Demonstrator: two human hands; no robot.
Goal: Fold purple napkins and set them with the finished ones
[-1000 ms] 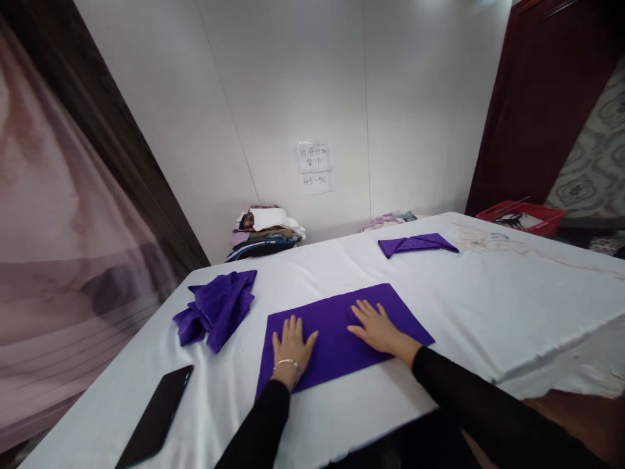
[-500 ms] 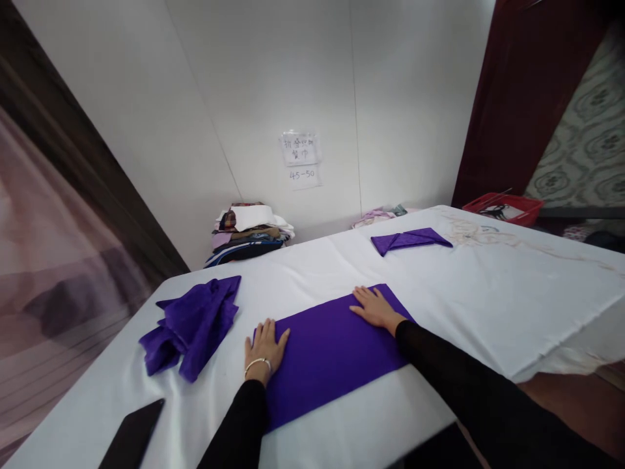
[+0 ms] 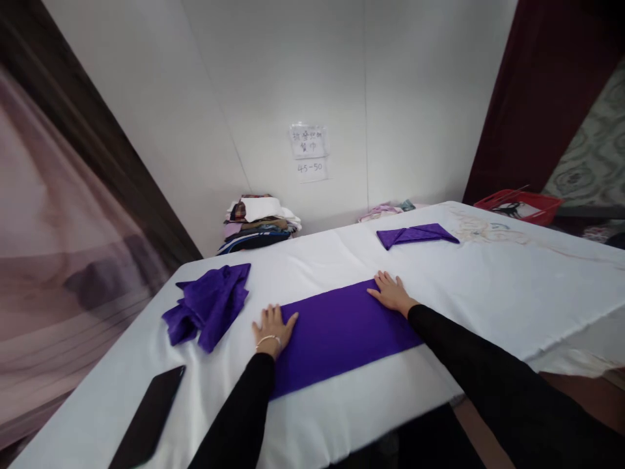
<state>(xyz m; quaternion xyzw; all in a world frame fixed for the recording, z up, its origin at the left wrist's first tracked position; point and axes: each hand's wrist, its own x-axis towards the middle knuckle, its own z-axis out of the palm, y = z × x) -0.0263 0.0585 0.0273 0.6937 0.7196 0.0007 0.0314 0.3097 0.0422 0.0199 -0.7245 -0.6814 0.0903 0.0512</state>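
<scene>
A purple cloth [image 3: 336, 339], folded into a flat rectangle, lies on the white-covered table [image 3: 351, 423] in front of me. My left hand [image 3: 275, 331], with a bracelet at its wrist, rests palm down over the cloth's left edge, fingers spread. At the far right corner, my right hand [image 3: 393, 293] lies flat with its fingers apart, partly on the cloth. Neither hand grips anything. Left of my left hand sits a crumpled heap of purple cloth [image 3: 212, 303]. Farther back on the right is a narrow folded purple cloth [image 3: 415, 234].
A dark phone-like slab [image 3: 149, 417] lies at the near left. Stacked clothes [image 3: 258, 225] stand against the wall, with more fabric [image 3: 383, 212] to their right. A red basket [image 3: 537, 207] is beyond the far right edge. Handwritten paper [image 3: 310, 142] hangs on the wall.
The camera view has shifted a little. My right hand has spread its fingers more at the far right corner; both hands still lie on the cloth, which looks shallower front to back.
</scene>
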